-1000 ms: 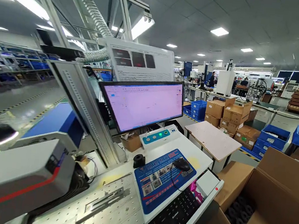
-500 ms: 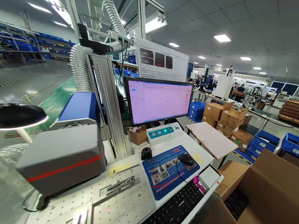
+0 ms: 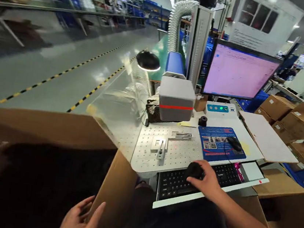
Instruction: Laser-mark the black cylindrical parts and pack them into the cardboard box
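Note:
My right hand (image 3: 207,182) holds a round black part (image 3: 194,170) between thumb and fingers, above the black keyboard (image 3: 173,185) in its pulled-out tray. At the bottom, my left hand (image 3: 82,218) is at the edge of an open cardboard box (image 3: 117,183), thumb and fingers apart on either side of its wall. Dark contents (image 3: 49,182) fill that box, too blurred to make out singly. Beyond the keyboard lies the perforated metal plate (image 3: 145,146), with metal fixtures (image 3: 161,148) on it, under the grey machine head (image 3: 176,98).
A blue mat (image 3: 211,151) bears a mouse (image 3: 234,143); a small black cylinder (image 3: 202,121) stands behind it. The monitor (image 3: 240,73) is at the back right. A black lamp (image 3: 148,60) stands left of the machine. Another open carton (image 3: 284,185) is at right.
The view has swung left and down, bringing the left box into sight. Both hands have come into view, the right one with the round black part.

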Demonstrator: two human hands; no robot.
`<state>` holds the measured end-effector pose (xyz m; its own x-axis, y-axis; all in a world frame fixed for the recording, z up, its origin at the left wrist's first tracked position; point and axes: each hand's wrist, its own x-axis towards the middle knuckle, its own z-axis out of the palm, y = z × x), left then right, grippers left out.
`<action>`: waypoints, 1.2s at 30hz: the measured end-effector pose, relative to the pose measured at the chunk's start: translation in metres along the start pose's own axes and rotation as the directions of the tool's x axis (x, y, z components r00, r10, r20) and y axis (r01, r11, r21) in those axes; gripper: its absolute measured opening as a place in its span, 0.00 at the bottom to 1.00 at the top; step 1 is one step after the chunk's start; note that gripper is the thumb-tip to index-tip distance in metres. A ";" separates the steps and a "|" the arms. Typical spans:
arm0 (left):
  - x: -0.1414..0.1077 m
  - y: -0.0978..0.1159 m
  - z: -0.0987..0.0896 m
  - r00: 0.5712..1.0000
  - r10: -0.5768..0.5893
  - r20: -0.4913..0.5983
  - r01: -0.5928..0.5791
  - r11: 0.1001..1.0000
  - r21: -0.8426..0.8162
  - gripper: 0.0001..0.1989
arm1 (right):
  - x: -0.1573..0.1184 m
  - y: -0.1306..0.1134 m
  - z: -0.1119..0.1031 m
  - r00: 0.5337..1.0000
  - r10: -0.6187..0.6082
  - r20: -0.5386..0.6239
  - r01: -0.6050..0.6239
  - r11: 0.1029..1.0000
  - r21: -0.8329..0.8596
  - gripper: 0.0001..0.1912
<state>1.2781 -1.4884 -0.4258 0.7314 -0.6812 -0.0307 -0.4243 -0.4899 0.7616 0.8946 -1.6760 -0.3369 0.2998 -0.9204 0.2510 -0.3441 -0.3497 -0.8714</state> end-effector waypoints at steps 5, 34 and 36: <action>-0.007 -0.029 0.018 0.980 0.200 -0.025 -0.190 0.957 0.217 0.41 | 0.034 0.011 -0.011 0.999 0.048 0.027 -0.046 0.998 -0.048 0.29; -0.039 -0.029 0.037 0.885 0.461 -0.068 -0.310 0.692 0.652 0.30 | 0.145 0.055 0.101 0.998 -0.033 0.045 0.039 0.988 -0.153 0.33; -0.039 -0.030 0.038 0.880 0.469 -0.070 -0.315 0.688 0.654 0.30 | 0.145 0.055 0.101 0.998 -0.043 0.046 0.050 0.984 -0.171 0.33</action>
<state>1.2421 -1.4678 -0.4720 0.4821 -0.7914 0.3758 -0.8712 -0.4785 0.1099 1.0091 -1.8109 -0.3916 0.3547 -0.8956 0.2685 -0.4757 -0.4201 -0.7728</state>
